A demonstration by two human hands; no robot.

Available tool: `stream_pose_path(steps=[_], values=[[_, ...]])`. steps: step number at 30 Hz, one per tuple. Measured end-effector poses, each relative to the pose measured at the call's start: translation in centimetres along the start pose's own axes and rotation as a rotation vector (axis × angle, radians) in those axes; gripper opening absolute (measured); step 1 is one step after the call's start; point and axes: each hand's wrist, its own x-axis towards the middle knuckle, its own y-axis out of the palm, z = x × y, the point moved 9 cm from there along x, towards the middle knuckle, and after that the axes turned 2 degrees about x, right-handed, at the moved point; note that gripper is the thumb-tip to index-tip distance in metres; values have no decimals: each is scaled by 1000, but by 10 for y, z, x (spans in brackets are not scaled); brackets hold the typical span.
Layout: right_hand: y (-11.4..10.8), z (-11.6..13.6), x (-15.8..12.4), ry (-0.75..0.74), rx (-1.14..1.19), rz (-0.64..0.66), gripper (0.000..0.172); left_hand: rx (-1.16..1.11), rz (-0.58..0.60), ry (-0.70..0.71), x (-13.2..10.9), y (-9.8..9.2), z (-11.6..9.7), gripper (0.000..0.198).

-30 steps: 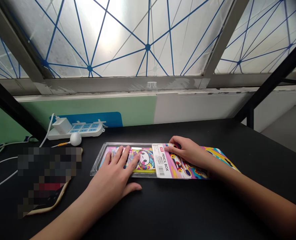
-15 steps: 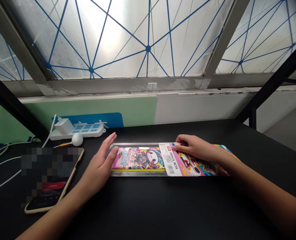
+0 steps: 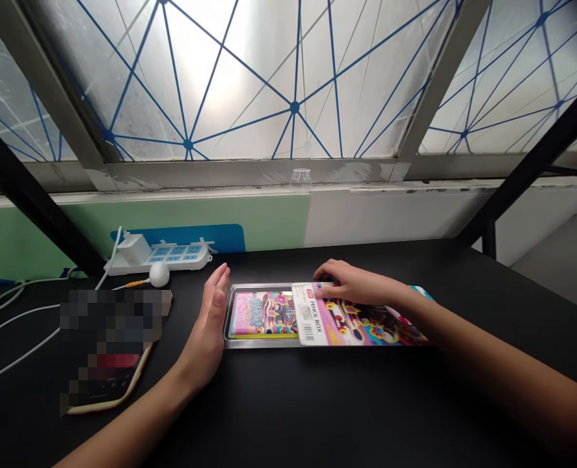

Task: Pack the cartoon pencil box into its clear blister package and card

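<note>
Evidently the right hand (image 3: 351, 283) is pinched on the far edge of the printed card (image 3: 361, 326), thumb on top and fingers curled over; the left hand (image 3: 208, 333) stands on edge, fingers extended, holding nothing, at the left end of the clear tray (image 3: 263, 344), contact uncertain; all this lies on the black table (image 3: 317, 409); the card is probably light, stiff yet bendable, best held by its edges; the tray looks thin, slippery and easily dented, best steadied at its ends; inside, the pencil box (image 3: 265, 313) shows pink, bright cartoons and a yellow lower edge, its right part covered by the card, which has a white "PENCIL BOX" label.
</note>
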Motion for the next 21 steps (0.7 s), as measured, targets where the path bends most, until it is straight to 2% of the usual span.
stream_pose_path(steps=[8, 12, 15, 17, 21], values=[[34, 106, 62, -120, -170, 65, 53, 18, -15, 35, 3, -4, 8, 67], [45, 140, 72, -180, -224, 31, 50, -16, -119, 35, 8, -15, 14, 60], [40, 143, 63, -199, -250, -26, 51, -9, -192, -16, 10, -23, 15, 53], [35, 133, 49, -210, -246, -38, 52, 6, -216, -86, 11, -26, 17, 57], [14, 82, 12, -196, -181, -113, 53, -105, -269, -246, 9, -29, 28, 69]])
